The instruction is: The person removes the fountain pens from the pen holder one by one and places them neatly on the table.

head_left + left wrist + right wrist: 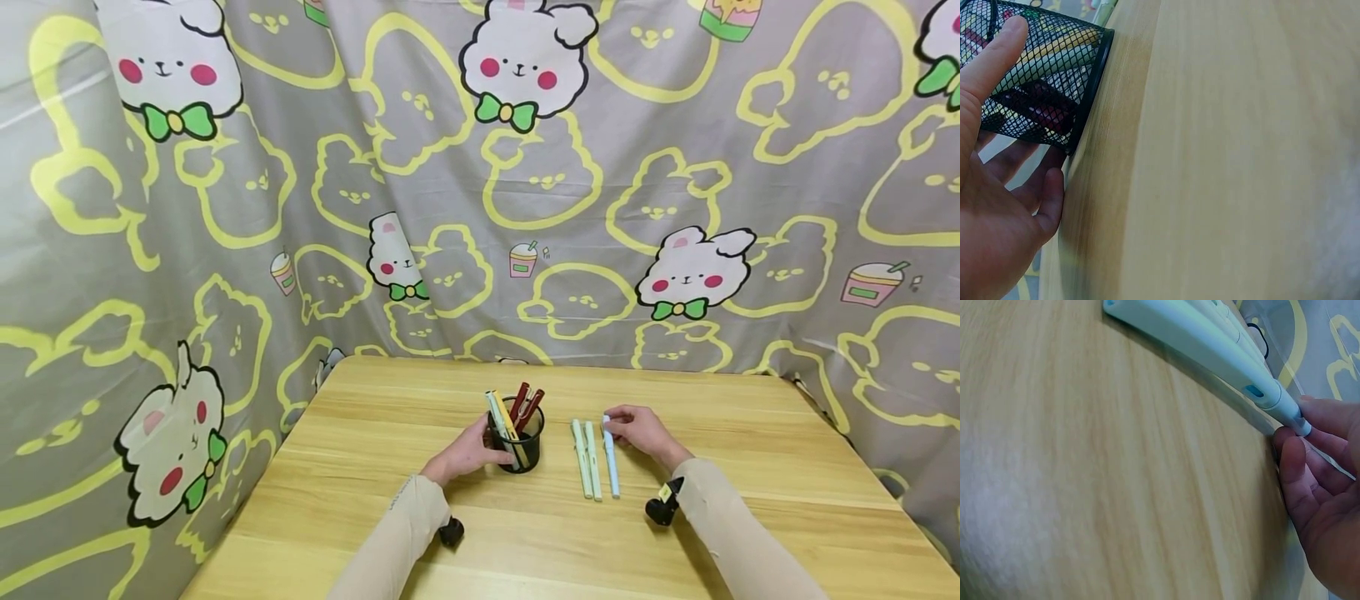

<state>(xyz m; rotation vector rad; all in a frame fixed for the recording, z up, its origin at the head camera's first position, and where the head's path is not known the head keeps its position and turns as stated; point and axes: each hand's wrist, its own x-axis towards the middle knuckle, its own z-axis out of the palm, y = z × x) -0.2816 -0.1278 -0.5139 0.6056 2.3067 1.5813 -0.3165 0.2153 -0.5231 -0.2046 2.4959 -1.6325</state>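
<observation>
A black mesh pen cup [519, 446] stands mid-table with red, yellow and pale pens sticking out. My left hand [478, 448] grips its left side. In the left wrist view the thumb [994, 59] lies on the mesh of the cup [1041, 81] and the fingers curl round beneath it. To the right lie two pale green pens [587, 460] and a light blue pen [612, 462], side by side. My right hand [613, 423] pinches the far end of the blue pen [1210, 353], with the fingertips [1291, 456] at its tip while the pen rests on the table.
The wooden table [360, 492] is walled in at the back and both sides by a grey cloth with cartoon bunnies [525, 208]. Small black cameras sit at both wrists [663, 505]. Bare wood lies in front of and around the pens.
</observation>
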